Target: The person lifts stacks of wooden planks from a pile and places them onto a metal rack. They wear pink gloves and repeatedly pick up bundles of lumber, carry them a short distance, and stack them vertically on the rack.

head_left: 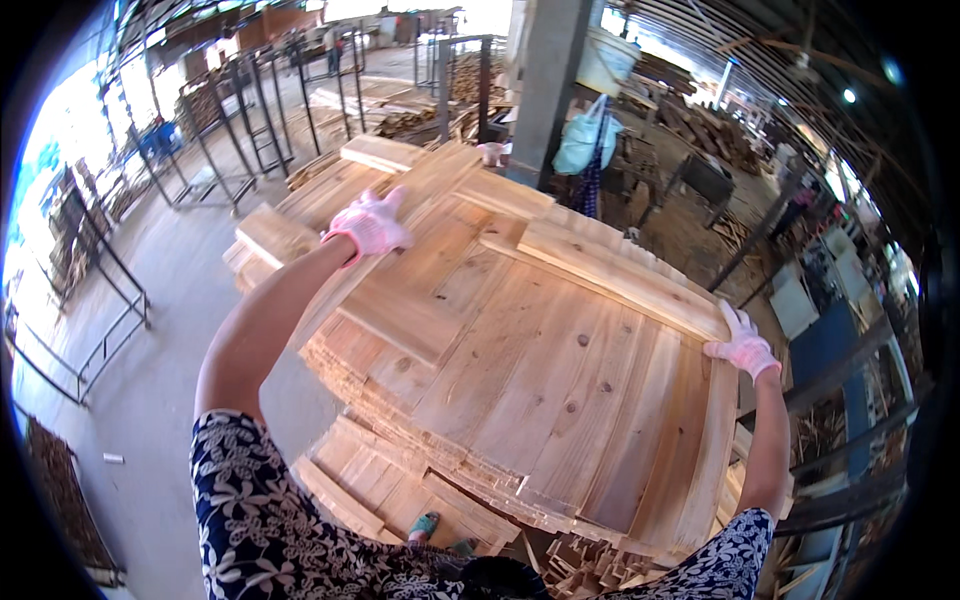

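A tall stack of pale wooden boards (560, 380) with dark knots stands before me, its top layer laid edge to edge. My left hand (370, 222), in a pink glove, lies with fingers apart on a lengthwise plank (440, 180) at the stack's left side. My right hand (745, 342), gloved alike, grips the right end of a long loose plank (620, 275), thumb on the near side and fingers beyond. That plank lies across the stack's far part. A shorter loose board (400, 315) rests on top near the left.
A lower stack of boards (370, 470) stands at my feet, beside wood offcuts (590, 565). Beyond the far edge rises a grey pillar (550, 95) with a hanging pale blue bag (587, 138). Black metal frames (250, 120) stand on the concrete floor (180, 350) at left.
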A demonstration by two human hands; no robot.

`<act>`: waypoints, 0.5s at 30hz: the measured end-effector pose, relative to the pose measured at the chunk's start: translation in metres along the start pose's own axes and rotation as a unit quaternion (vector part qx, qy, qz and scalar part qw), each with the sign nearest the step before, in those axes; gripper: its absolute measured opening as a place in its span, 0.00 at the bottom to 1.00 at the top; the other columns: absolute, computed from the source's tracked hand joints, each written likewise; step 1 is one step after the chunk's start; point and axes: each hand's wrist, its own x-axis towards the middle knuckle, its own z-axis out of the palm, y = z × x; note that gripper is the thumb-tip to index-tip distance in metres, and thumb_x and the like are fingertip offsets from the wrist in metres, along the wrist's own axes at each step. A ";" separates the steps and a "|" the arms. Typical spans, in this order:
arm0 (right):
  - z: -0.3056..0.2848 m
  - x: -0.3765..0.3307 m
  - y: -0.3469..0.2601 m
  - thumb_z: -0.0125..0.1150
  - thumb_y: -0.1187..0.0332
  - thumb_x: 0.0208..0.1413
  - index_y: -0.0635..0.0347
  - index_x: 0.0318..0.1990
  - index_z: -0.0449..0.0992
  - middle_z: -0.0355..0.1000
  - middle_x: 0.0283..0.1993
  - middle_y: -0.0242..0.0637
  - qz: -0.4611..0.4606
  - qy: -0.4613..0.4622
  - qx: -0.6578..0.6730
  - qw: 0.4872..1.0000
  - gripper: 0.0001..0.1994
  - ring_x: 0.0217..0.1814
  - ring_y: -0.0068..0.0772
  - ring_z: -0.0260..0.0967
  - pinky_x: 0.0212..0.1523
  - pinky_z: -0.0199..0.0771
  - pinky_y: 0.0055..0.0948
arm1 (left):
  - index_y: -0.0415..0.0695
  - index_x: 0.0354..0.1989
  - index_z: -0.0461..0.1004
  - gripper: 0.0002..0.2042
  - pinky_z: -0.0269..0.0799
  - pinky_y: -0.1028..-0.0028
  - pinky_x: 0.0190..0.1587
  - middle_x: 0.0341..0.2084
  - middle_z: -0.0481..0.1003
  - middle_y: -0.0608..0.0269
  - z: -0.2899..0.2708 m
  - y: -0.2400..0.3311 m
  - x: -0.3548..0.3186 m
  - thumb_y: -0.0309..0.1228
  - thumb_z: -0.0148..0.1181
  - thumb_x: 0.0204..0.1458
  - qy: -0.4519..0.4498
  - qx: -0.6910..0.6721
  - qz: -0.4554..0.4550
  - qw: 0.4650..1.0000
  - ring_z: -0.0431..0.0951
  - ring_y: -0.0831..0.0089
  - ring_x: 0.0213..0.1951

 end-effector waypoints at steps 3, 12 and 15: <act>0.014 0.011 0.027 0.78 0.49 0.40 0.41 0.77 0.52 0.52 0.76 0.49 0.000 0.008 0.040 0.999 0.54 0.77 0.58 0.49 0.74 0.56 0.46 | 0.56 0.74 0.56 0.48 0.73 0.54 0.56 0.65 0.62 0.37 -0.001 0.000 -0.002 0.44 0.70 0.39 0.003 -0.033 -0.006 0.999 0.73 0.46 0.59; 0.008 0.011 0.022 0.78 0.50 0.41 0.40 0.78 0.49 0.49 0.77 0.53 0.007 0.000 0.026 1.000 0.56 0.78 0.59 0.46 0.75 0.53 0.45 | 0.55 0.77 0.50 0.52 0.79 0.63 0.49 0.66 0.61 0.36 -0.040 -0.005 -0.065 0.41 0.72 0.40 0.013 -0.091 0.028 0.995 0.80 0.54 0.49; 0.009 -0.003 0.021 0.77 0.51 0.44 0.40 0.78 0.49 0.49 0.77 0.54 0.016 0.066 -0.002 0.998 0.54 0.78 0.60 0.47 0.75 0.54 0.46 | 0.54 0.77 0.49 0.50 0.75 0.59 0.54 0.62 0.66 0.41 -0.046 -0.029 -0.116 0.39 0.70 0.42 0.082 -0.162 0.051 0.982 0.78 0.54 0.51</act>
